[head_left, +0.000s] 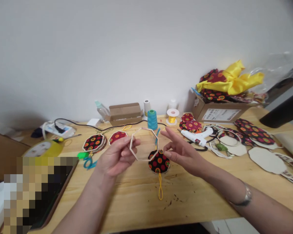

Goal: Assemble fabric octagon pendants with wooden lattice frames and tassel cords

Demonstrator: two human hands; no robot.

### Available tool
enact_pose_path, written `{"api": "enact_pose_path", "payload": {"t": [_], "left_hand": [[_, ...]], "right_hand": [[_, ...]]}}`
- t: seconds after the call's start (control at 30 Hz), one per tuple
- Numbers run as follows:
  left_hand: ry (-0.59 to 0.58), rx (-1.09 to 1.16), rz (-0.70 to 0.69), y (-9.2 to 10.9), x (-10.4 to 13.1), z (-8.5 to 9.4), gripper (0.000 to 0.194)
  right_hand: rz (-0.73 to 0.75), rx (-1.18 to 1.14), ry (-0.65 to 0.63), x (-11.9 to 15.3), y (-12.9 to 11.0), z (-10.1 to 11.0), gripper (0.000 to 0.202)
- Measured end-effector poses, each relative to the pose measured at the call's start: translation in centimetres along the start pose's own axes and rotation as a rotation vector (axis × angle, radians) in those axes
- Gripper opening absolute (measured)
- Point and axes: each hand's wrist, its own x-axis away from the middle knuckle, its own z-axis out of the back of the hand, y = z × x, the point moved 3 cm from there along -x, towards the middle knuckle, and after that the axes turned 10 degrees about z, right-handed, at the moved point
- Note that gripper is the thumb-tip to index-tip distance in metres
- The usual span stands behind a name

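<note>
My left hand (122, 155) pinches a thin octagonal wooden frame (143, 160) by its left side, holding it up above the table. Close to the frame's right edge is my right hand (179, 149), fingers apart, with nothing in its grasp. Behind and below the frame lies a scalloped black fabric piece (159, 164) with red and green flowers. A yellow cord loop (160, 190) hangs from its near edge toward me. Small dark scraps (172, 203) are scattered beside the loop.
A hot glue gun (196, 136) lies right of my hands, near wooden cutouts (266, 160). Behind stand a teal thread cone (152, 120), a yellow cord spool (172, 116) and a cardboard box (217, 110) of fabric. Left are stacked patterned pieces (94, 143) and blue-handled scissors (89, 163).
</note>
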Motion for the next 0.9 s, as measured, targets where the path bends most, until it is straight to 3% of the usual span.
{"api": "enact_pose_path", "payload": {"t": [0.07, 0.13, 0.23, 0.33, 0.5, 0.7, 0.77, 0.9], "left_hand": [[-0.035, 0.006, 0.038, -1.0, -0.5, -0.2, 0.019], [-0.050, 0.000, 0.060, -1.6, -0.9, -0.2, 0.019], [-0.052, -0.023, 0.054, -1.8, -0.8, 0.4, 0.018], [-0.045, -0.058, 0.007, -1.5, -0.1, 1.1, 0.023], [0.048, -0.068, -0.112, -0.6, 1.0, 2.8, 0.024], [0.329, 0.067, -0.375, 0.0, 0.0, 5.6, 0.022], [0.387, 0.076, -0.401, -0.2, -0.3, 6.0, 0.025], [0.360, 0.063, -0.333, -0.8, -0.5, 6.0, 0.029]], "right_hand": [[-0.066, -0.158, -0.077, -0.7, -0.3, -0.5, 0.077], [-0.133, -0.196, -0.114, -1.2, -0.2, -0.8, 0.066], [-0.238, -0.108, -0.100, -1.6, 0.5, -1.1, 0.040], [-0.276, -0.013, -0.058, -2.1, 0.8, -0.8, 0.026], [-0.189, 0.238, -0.032, -4.3, 0.2, 0.5, 0.013], [-0.064, 0.332, 0.069, -8.2, -2.0, 1.8, 0.016], [-0.041, 0.311, 0.112, -9.5, -2.7, 2.0, 0.016], [-0.029, 0.231, 0.192, -12.5, -3.7, 2.3, 0.011]]}}
